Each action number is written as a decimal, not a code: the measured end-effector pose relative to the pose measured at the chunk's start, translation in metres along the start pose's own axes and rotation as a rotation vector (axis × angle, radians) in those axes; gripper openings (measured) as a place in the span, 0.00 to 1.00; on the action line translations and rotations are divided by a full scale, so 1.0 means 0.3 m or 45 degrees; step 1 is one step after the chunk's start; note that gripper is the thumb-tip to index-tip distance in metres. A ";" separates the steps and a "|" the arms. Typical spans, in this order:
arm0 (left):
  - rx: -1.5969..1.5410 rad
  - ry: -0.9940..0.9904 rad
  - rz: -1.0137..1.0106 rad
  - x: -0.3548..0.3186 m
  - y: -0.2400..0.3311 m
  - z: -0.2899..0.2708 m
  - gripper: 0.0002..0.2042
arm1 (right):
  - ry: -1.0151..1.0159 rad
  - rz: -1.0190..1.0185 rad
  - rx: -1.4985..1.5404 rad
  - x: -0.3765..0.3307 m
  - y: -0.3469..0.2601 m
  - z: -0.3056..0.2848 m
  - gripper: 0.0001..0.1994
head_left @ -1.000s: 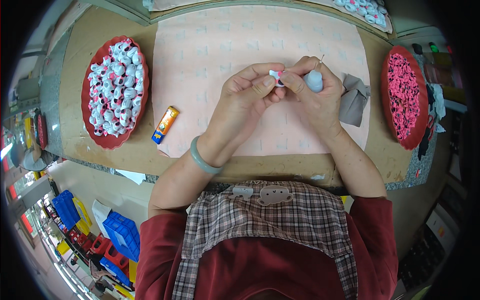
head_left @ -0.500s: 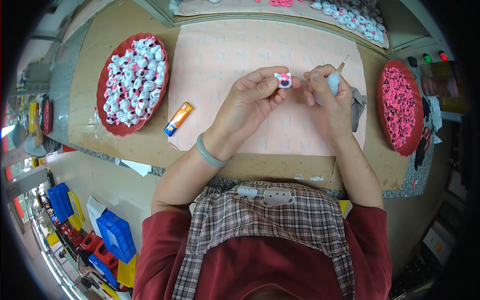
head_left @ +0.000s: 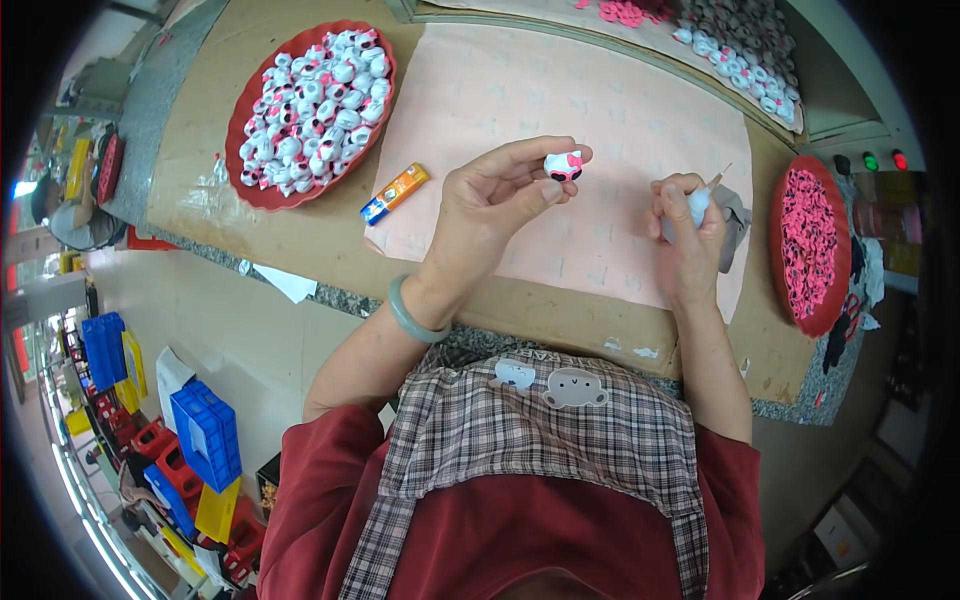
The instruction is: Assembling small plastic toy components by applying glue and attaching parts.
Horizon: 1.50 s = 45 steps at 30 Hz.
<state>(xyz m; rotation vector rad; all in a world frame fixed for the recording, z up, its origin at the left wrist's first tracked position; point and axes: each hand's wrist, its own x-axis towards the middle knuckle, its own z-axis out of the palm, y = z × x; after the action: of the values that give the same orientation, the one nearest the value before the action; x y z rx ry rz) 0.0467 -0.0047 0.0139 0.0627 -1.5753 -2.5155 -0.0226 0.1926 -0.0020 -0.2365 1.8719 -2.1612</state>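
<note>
Two hands, both busy: left hand (head_left: 490, 200) has one white, pink and black cat-head piece (head_left: 564, 165), raised over the counter (head_left: 190, 190), fingers (head_left: 522, 150) nearly closed, thumb below and index above, pinching it at the tips. Right hand (head_left: 690, 225) has one pale squeeze bottle (head_left: 698, 205), fingers curled right round it, needle tip (head_left: 723, 172) pointing up and right, well apart from the piece. One bangle (head_left: 415, 312), pale green, left wrist. One pink sheet (head_left: 600, 90) on the counter below both hands; one grey cloth (head_left: 737, 232) just beside the right hand, partly behind it. One packet (head_left: 395, 193), orange and blue, tilted at the sheet's left edge. Two red trays with scalloped rims: left tray (head_left: 238, 145) heaped with white cat-head pieces (dozens, overlapping, no exact count possible), right tray (head_left: 843, 280) full of small pink-and-black parts (head_left: 808, 240), also too many to count. One shelf (head_left: 560, 30) at the back, with rows of white pieces (head_left: 740, 70) at its right and one small pink pile (head_left: 628, 12) near them.
</note>
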 end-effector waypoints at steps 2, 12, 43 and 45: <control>0.083 0.016 0.021 -0.017 0.005 -0.007 0.13 | -0.012 -0.012 -0.022 -0.002 0.008 -0.001 0.09; 0.342 0.239 0.259 -0.038 0.097 -0.168 0.13 | -0.004 -0.085 0.038 -0.017 0.016 -0.004 0.06; 0.942 -0.029 0.206 -0.068 0.059 -0.197 0.13 | -0.459 0.126 0.158 -0.027 -0.033 0.048 0.15; 0.787 -0.071 0.189 -0.048 0.051 -0.155 0.13 | -0.424 0.125 0.187 -0.021 -0.040 0.052 0.14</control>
<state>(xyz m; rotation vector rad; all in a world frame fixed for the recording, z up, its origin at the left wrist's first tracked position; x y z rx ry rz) 0.0688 -0.0500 0.0063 -0.0450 -2.2237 -1.8535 -0.0130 0.1816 0.0126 -0.4344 1.5049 -2.0349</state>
